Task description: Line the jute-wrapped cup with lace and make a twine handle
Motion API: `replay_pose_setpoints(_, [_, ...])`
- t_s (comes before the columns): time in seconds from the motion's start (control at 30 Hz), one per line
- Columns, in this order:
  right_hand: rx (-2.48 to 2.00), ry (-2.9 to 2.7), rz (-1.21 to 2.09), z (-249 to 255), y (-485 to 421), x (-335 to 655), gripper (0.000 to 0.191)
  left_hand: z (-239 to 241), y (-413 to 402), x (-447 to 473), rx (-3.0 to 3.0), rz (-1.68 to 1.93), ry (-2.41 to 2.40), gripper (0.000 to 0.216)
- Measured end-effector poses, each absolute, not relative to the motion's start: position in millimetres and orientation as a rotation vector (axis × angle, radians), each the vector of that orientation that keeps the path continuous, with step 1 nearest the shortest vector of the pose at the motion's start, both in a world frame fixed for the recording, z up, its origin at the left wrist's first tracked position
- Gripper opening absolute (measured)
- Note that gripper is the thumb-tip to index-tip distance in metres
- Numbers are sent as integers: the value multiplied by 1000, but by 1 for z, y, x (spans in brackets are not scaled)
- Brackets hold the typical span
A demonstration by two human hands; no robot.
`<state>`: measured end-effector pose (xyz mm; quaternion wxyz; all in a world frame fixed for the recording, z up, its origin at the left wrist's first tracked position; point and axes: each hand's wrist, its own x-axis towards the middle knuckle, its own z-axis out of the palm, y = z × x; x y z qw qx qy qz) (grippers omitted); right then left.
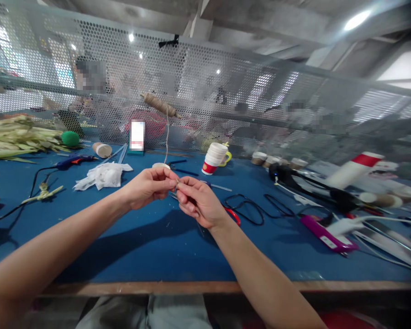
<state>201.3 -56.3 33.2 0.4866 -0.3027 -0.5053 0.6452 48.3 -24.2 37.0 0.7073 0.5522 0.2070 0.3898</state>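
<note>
My left hand [150, 186] and my right hand [198, 202] meet above the blue table [157, 246], fingertips pinched together on a thin strand of twine [166, 137]. The twine runs up from my fingers to a spool of brown twine [160, 105] hanging on the perforated metal screen. Both hands are closed in a pinch. Under my right hand lie red-handled scissors [233, 214], partly hidden by it. What else the fingers hold is too small to make out.
Left: green leaves [17, 137], a green ball [70, 139], a blue glue gun [73, 160], white tissue [102, 176]. Centre back: stacked paper cups [215, 158]. Right: black cables [256, 210], a magenta tool [327, 235], tape rolls [258, 157]. Wooden table edge [140, 288] in front.
</note>
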Motion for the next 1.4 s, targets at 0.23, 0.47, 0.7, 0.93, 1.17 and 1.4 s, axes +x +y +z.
replay_pose_setpoints(0.23, [-820,-1253,1340,30,-56,200,18,34,-27,52,1198,921,490,24])
replay_pose_setpoints(0.47, [-897,-1339,1125,28,-57,199,18,37,-31,56,1318,1030,573,28])
replay_pose_setpoints(0.7, [-848,-1312,1246,29,-58,200,16,35,-27,53,1333,988,498,25])
replay_pose_setpoints(0.93, [-777,-1279,1432,32,-58,201,17,36,-25,50,1236,877,426,22])
replay_pose_setpoints(1.17, [-842,-1346,1381,32,-57,202,17,41,-25,48,1306,920,498,24])
replay_pose_setpoints(1.4, [-1032,-1650,636,19,-57,200,15,35,-22,53,1265,998,583,23])
